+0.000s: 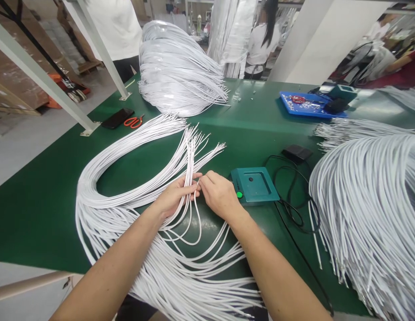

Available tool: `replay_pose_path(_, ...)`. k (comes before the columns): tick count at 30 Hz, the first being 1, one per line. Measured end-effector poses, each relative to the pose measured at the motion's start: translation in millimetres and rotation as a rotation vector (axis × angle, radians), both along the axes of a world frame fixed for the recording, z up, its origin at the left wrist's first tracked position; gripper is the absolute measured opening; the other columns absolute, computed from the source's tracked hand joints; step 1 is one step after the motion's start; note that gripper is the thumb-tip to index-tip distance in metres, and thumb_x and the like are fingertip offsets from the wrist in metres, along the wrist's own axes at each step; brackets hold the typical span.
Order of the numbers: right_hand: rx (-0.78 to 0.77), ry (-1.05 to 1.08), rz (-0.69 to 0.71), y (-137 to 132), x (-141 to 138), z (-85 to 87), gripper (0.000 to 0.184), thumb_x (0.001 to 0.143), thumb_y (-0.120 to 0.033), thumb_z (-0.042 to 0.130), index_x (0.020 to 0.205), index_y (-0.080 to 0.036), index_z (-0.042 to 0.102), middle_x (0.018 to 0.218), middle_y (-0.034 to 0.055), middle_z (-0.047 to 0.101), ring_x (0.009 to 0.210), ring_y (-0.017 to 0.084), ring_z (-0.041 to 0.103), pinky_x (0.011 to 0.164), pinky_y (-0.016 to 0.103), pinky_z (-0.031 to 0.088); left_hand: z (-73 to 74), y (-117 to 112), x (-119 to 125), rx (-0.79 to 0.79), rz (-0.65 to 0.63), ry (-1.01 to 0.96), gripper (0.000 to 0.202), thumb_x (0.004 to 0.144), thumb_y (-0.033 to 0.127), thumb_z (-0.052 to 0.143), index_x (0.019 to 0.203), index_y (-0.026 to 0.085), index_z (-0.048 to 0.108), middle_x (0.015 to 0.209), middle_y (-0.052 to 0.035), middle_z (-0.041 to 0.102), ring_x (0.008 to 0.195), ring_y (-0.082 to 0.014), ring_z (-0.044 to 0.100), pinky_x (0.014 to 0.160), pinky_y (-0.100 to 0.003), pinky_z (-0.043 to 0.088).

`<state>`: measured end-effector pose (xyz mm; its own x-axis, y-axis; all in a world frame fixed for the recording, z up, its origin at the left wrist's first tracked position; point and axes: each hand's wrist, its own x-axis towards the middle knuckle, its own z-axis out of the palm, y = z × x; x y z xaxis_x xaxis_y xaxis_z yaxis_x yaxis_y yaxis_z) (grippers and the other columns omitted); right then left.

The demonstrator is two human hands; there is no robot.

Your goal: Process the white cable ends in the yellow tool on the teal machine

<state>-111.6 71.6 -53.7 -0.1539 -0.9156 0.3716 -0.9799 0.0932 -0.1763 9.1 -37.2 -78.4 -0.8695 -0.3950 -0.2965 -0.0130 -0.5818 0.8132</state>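
While the left hand (174, 196) closes round a small bunch of white wires (189, 156), the right hand (218, 192) meets it, thumb and finger pinched on what looks like a wire tip (198, 181), too small for me to make out. The bunch is over the green table (43, 196), beside a big curved bundle (85, 187), with a teal box (261, 187) just past the right hand. I judge the wires light, springy and smooth enough to slide on one another, so I'd hold close behind the ends, firmly but without kinking them
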Motion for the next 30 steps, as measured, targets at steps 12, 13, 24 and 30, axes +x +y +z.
replay_pose_path(12, 0.220, 0.101, -0.142, 15.9, -31.6, 7.4, 0.009, 0.085, -0.022, 0.051, 0.081, -0.018, 0.058, 0.074, 0.0042, 0.065, 0.076, 0.019, 0.054, 0.103, 0.041, 0.021, -5.1, 5.5, -8.3, -0.439, 0.040, -0.118, 0.046, 0.072, 0.029, 0.067, 0.115, 0.017, 0.055, 0.074, -0.0005, 0.060, 0.060, -0.0101, 0.058, 0.051, -0.020, 0.039)
replay_pose_path(13, 0.221, 0.092, -0.132, 16.6, -32.5, 7.2, 0.006, 0.083, -0.022, 0.054, 0.082, -0.018, 0.058, 0.075, 0.0040, 0.065, 0.078, 0.019, 0.054, 0.103, 0.041, 0.020, -7.3, 4.9, -8.7, -0.463, 0.033, -0.125, 0.045, 0.072, 0.029, 0.066, 0.115, 0.017, 0.054, 0.075, -0.0007, 0.060, 0.062, -0.0111, 0.060, 0.051, -0.020, 0.040)
replay_pose_path(24, 0.198, 0.085, -0.105, 14.9, -36.2, 8.6, 0.006, 0.076, -0.014, 0.059, 0.077, -0.020, 0.056, 0.067, 0.0026, 0.062, 0.080, 0.020, 0.045, 0.093, 0.037, 0.028, -17.6, 2.8, -11.1, -0.542, 0.009, -0.185, 0.044, 0.073, 0.026, 0.065, 0.114, 0.016, 0.054, 0.075, -0.0011, 0.061, 0.067, -0.0150, 0.066, 0.053, -0.020, 0.046)
replay_pose_path(30, 0.187, 0.083, -0.110, 13.9, -35.4, 7.7, 0.005, 0.077, -0.014, 0.057, 0.076, -0.020, 0.056, 0.065, 0.0023, 0.060, 0.077, 0.019, 0.043, 0.091, 0.036, 0.029, -17.0, 3.7, -12.7, -0.549, 0.029, -0.221, 0.045, 0.072, 0.025, 0.065, 0.115, 0.014, 0.054, 0.075, -0.0012, 0.062, 0.069, -0.0162, 0.067, 0.053, -0.020, 0.048)
